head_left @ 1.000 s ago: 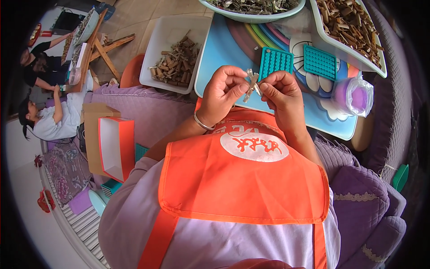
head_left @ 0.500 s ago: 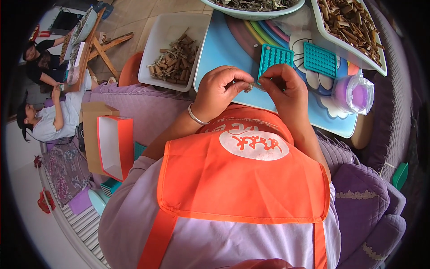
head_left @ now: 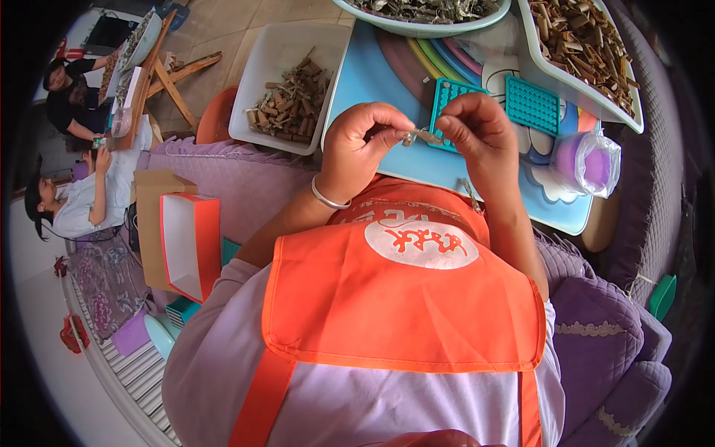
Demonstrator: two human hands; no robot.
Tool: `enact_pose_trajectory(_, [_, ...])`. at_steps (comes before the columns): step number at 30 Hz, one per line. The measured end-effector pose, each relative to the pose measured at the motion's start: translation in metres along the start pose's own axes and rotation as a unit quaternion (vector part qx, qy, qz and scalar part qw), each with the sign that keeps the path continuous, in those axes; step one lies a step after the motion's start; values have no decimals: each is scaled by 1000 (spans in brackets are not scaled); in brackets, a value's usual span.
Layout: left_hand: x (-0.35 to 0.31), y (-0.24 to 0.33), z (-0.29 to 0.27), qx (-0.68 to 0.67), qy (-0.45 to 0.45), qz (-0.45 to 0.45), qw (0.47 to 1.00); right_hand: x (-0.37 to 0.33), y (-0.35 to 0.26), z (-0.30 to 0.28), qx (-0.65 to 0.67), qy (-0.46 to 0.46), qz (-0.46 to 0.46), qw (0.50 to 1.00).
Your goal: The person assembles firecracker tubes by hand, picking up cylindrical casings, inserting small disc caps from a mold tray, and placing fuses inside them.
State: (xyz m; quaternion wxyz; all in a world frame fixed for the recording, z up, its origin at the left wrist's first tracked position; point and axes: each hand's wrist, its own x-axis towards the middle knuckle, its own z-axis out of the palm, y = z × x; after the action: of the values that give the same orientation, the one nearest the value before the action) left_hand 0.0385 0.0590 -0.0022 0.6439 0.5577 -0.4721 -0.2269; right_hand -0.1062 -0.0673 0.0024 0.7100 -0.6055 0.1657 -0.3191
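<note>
Above the table's near edge, my left hand [head_left: 365, 141] pinches a small greyish dried plant bit [head_left: 407, 139] between thumb and forefinger. A thin brown, pointed piece [head_left: 428, 136] stretches from there toward my right hand [head_left: 482, 138]. The right thumb and forefinger are curled close together by its far end; what they grip is too small to make out. A dried sprig [head_left: 471, 192] shows beside my right wrist, over the orange apron [head_left: 402, 298]. Just beyond the hands lies a teal dimpled tray [head_left: 447, 93], partly covered by my right hand; a second teal tray [head_left: 532, 104] is right of it.
Short brown tube-like pieces fill part of a white bin [head_left: 253, 82] at left. Beyond stand a basin [head_left: 424, 28] of dried plants and a white tub [head_left: 588, 108] of brown chips. A bag-lined purple container [head_left: 596, 165] is at right. Two people sit far left.
My right hand has lifted slightly and drawn away from the left, exposing the brown piece between them. The dried sprig beside my right wrist has come into view.
</note>
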Motion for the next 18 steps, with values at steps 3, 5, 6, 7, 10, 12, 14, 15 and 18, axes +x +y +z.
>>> enact_pose_trajectory(3, [-1, 2, 2, 102, 0, 22, 995, -4, -21, 10, -368, 39, -216, 904])
enact_pose_trajectory(5, [1, 5, 7, 112, 16, 19, 993, -9, -20, 14, -395, 26, -307, 865])
enact_pose_trajectory(6, [1, 8, 9, 43, 53, -52, 996, -12, -12, 15, -377, 33, -294, 877])
enact_pose_trajectory(7, [0, 11, 10, -30, 87, -123, 988, -18, -6, 16, -363, 42, -278, 888])
enact_pose_trajectory(10, [-3, 7, 9, -100, 88, -137, 982, -32, 1, 20, -261, 73, -81, 959])
enact_pose_trajectory(12, [-7, 4, 11, -142, 80, -157, 974, -33, 8, 20, -140, 80, -58, 985])
enact_pose_trajectory(14, [-10, 0, 15, -98, 109, -96, 984, -36, 3, 22, 17, 86, -6, 996])
enact_pose_trajectory(15, [-9, -3, 14, -99, 109, -96, 984, -33, -4, 23, 17, 86, -6, 996])
enact_pose_trajectory(18, [-5, -6, 12, 204, 59, 122, 969, -24, -16, 25, 23, 87, 34, 995])
